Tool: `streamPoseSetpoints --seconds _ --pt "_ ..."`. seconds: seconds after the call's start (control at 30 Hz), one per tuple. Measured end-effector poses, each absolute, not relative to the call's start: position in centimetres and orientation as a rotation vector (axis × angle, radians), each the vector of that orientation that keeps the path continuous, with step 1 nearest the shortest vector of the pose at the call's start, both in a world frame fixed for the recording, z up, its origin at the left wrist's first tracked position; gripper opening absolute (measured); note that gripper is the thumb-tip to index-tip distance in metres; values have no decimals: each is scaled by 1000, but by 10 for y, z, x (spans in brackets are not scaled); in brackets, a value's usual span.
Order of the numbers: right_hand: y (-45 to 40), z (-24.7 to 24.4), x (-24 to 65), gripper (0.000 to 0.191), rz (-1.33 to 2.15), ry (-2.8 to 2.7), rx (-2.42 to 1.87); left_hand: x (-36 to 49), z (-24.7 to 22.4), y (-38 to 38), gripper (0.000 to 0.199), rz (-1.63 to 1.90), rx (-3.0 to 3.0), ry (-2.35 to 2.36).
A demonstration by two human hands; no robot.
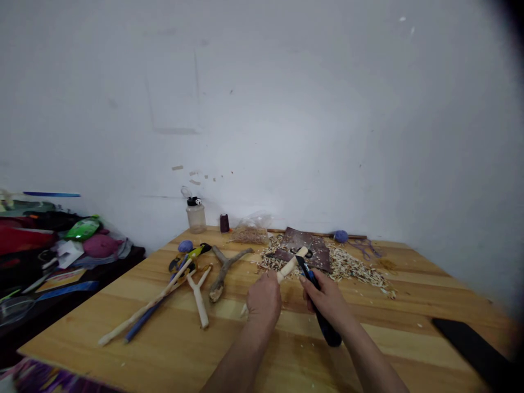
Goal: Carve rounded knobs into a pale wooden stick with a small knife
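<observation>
My left hand (264,299) is closed around a pale peeled stick (291,265), which points away and to the right with a notch near its far end. My right hand (327,297) is wrapped round the black handle of a knife (327,330), which looks like a utility knife with a blue part. Its front end lies close beside the stick; whether the blade touches the wood I cannot tell. Just beyond both hands, a dark brown sheet (303,240) lies under and among wood shavings (352,267).
Left of my hands lie a peeled forked branch (199,300), a bark-covered forked branch (224,270) and long sticks (143,314). A bottle (196,218), a thread spool (224,222) and a plastic bag (249,232) stand by the wall. A black flat object (470,346) lies right.
</observation>
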State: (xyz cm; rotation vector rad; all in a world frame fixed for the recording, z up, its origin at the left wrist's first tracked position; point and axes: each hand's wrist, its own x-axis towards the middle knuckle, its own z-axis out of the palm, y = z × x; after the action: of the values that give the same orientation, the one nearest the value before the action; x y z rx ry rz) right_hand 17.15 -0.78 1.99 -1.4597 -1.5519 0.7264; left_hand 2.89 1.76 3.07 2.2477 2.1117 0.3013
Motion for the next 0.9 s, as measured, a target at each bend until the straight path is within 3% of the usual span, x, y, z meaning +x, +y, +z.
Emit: streamPoseSetpoints --seconds 0.2,0.9 --pt "-10 19 167 20 257 -1807 -1705 25 20 24 29 464 2346 2120" --pt "-17 24 157 26 70 -1951 -2023 25 24 23 30 462 2329 2130"
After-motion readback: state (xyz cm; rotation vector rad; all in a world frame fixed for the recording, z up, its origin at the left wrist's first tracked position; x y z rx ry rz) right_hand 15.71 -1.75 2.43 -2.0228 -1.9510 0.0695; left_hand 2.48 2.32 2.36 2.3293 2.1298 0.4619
